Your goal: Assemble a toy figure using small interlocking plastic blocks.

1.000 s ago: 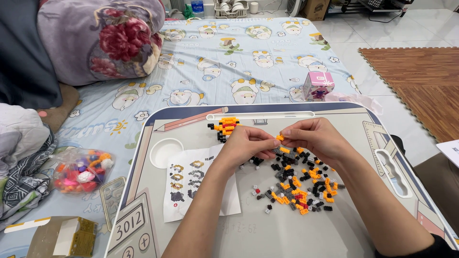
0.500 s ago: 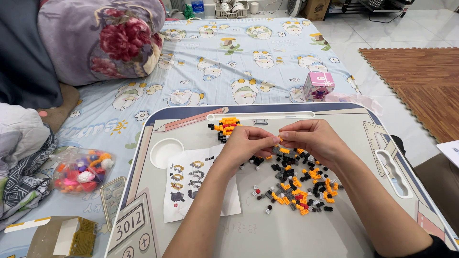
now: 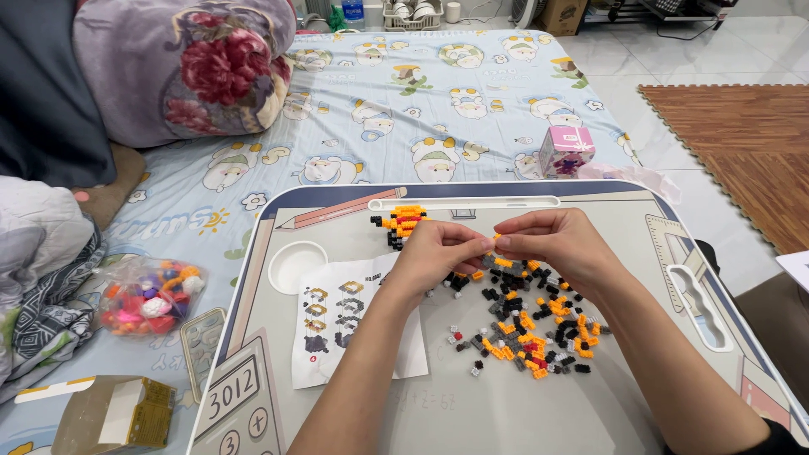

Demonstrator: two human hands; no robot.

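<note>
Head view looks down on a lap worktop (image 3: 506,421) with a raised rim, set on a cartoon-print bedsheet (image 3: 404,109). The left hand (image 3: 434,257) and right hand (image 3: 556,240) meet fingertip to fingertip above the worktop's middle, both pinched together on a tiny brick (image 3: 491,241) that is too small to make out. Just below them lies a scatter of orange, black and grey bricks (image 3: 527,324); a small built model (image 3: 400,223) sits near the far rim, an instruction sheet (image 3: 350,324) to the left, bare surface toward the near edge
</note>
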